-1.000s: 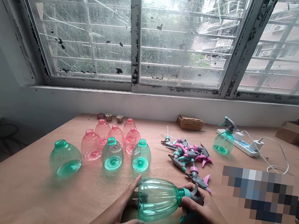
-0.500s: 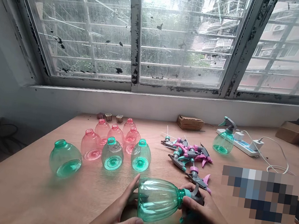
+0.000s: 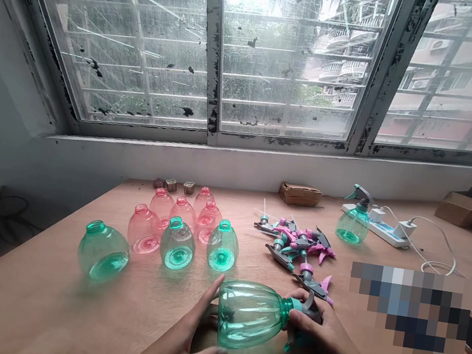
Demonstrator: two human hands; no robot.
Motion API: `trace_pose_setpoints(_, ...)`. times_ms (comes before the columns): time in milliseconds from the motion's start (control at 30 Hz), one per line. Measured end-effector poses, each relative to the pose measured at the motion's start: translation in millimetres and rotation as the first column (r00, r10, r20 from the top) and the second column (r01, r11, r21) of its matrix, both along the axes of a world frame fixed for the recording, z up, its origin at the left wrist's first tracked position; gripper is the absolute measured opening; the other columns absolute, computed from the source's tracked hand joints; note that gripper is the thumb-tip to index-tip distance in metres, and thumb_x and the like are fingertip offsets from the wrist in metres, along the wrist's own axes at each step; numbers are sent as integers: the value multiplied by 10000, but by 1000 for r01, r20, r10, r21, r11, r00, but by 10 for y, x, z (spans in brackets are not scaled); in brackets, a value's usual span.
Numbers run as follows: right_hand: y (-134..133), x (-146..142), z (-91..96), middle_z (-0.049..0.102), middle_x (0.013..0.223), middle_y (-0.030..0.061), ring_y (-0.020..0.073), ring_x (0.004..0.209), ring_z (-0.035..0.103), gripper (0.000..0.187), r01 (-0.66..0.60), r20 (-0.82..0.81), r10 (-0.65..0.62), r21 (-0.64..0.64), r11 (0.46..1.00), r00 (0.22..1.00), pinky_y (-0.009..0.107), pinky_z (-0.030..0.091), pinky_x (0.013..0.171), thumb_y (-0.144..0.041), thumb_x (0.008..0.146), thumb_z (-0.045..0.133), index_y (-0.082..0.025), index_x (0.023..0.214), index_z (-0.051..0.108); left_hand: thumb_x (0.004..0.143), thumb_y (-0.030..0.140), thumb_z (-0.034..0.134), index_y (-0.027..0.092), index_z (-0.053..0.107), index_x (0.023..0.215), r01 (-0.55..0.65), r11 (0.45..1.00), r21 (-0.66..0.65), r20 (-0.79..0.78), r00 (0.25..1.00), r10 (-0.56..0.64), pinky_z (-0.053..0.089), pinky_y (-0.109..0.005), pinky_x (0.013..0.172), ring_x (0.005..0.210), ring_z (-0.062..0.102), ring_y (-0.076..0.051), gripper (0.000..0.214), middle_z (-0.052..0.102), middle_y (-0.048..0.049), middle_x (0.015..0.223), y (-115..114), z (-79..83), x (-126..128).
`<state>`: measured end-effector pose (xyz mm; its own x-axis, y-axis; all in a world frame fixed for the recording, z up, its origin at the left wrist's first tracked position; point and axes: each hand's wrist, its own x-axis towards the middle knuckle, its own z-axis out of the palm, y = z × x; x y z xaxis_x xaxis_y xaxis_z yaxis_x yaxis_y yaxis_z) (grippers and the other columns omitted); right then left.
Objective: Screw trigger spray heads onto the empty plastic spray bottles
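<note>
A clear green spray bottle (image 3: 253, 317) lies sideways in front of me, its base to the left and its spray head (image 3: 309, 309) to the right. My right hand (image 3: 330, 336) is closed around the grey and teal spray head at the bottle's neck. At the other end, my left hand (image 3: 188, 335) curves about the base, index finger at the top edge and thumb at the bottom edge; its other fingers are partly hidden behind the bottle. Just beyond stand two open green bottles (image 3: 223, 249), with another green bottle (image 3: 103, 252) further left.
Several open pink bottles (image 3: 143, 231) are grouped behind the green ones. Loose spray heads (image 3: 297, 239) lie in a pile at centre right. A complete green spray bottle (image 3: 353, 224) stands by a power strip (image 3: 388, 229) with cables. A small cardboard box (image 3: 300, 195) rests near the wall.
The green bottle has shifted and turned very slightly between my hands, and my left thumb has moved a little. Everything else on the table stays put.
</note>
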<state>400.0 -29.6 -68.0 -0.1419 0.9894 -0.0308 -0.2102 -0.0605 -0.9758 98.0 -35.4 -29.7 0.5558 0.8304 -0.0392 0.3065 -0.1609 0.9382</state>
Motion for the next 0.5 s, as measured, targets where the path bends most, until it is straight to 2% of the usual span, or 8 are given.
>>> trace_pose_setpoints(167, 2, 1, -14, 741, 639, 16, 214, 600, 683, 464, -11, -13, 11, 7, 1000, 1000, 339, 582, 599, -500, 747, 860, -163, 988, 651, 886, 254, 698, 338, 37, 1625, 12, 1000, -22, 15, 1000, -12, 173, -474, 1287, 1565, 176, -301, 995, 138, 7, 1718, 12, -22, -24)
trace_pose_setpoints(367, 9, -2, -4, 743, 649, 22, 211, 595, 688, 460, -17, -26, 17, 8, 1000, 1000, 335, 581, 592, -493, 744, 867, -158, 982, 660, 900, 314, 708, 319, 153, 1622, 1, 1000, -21, -57, 998, -2, 182, -446, 1289, 1560, 198, -296, 910, 207, 2, 1704, 30, -36, -55)
trace_pose_setpoints(500, 4, -2, -2, 736, 638, 11, 204, 580, 681, 460, -28, -61, 29, 12, 1000, 998, 318, 571, 573, -496, 734, 874, -164, 975, 666, 886, 303, 726, 339, 170, 1617, -9, 1000, -19, -78, 997, 7, 162, -472, 1291, 1565, 172, -308, 919, 197, 19, 1705, 31, -27, -62)
